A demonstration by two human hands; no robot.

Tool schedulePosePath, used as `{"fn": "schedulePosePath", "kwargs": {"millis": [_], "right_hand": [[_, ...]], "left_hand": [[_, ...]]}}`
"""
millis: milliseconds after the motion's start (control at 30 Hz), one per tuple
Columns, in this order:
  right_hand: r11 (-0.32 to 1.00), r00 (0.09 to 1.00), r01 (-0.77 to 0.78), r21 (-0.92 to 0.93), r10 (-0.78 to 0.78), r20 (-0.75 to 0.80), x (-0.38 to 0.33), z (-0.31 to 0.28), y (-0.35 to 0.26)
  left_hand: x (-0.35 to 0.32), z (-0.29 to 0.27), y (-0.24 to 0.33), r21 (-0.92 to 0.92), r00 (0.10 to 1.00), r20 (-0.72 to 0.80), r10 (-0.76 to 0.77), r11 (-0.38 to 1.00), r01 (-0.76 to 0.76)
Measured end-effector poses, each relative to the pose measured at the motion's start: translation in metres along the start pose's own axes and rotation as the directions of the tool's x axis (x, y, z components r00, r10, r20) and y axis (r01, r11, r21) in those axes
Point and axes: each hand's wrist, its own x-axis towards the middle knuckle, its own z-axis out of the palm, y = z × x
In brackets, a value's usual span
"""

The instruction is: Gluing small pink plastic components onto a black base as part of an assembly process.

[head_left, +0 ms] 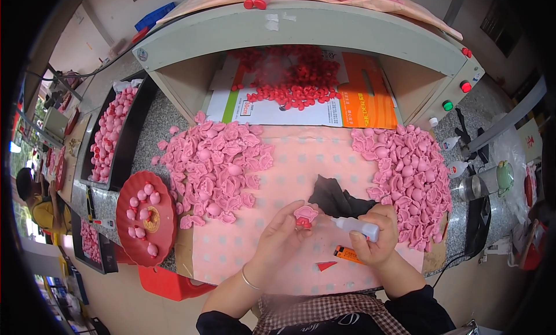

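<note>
Fingers of the left hand (pixel 282 233) pinch a small pink-and-red moulded piece (pixel 304 215) up to the nozzle of the white squeeze bottle (pixel 357 227) clenched in the right hand (pixel 376 236).

Both forearms come in from the near edge and meet at the middle. The left hand (pixel 282 228) is raised, fingers pinched closed, a thin bangle on its wrist. The right hand (pixel 376 233) is curled into a closed grip, knuckles up.

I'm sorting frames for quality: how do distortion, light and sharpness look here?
Head view: strong fisheye, so the shelf edge bows and the corners go black; light is soft and even, without hard shadows; the left hand and glue bottle look fairly sharp, the rim softer.
</note>
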Motion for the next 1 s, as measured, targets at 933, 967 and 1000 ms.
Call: {"fn": "schedulePosePath", "kwargs": {"millis": [933, 967, 1000], "right_hand": [[1.000, 1.000, -0.011, -0.011, 0.012, 0.024, 0.0018, -0.0030, -0.0014], [1.000, 1.000, -0.023, -0.003, 0.023, 0.021, 0.0023, -0.0027, -0.0019], [1.000, 1.000, -0.023, -0.002, 0.023, 0.021, 0.0029, -0.0036, -0.0011]], "left_hand": [[-0.0023, -0.0023, -0.0020, 0.028, 0.997, 0.078, 0.003, 1.000, -0.005], [-0.0026, -0.0025, -0.0019, 0.027, 0.997, 0.079, 0.007, 1.000, -0.009], [-0.0027, -0.0027, -0.0018, 0.027, 0.997, 0.078, 0.007, 1.000, -0.009]]}}
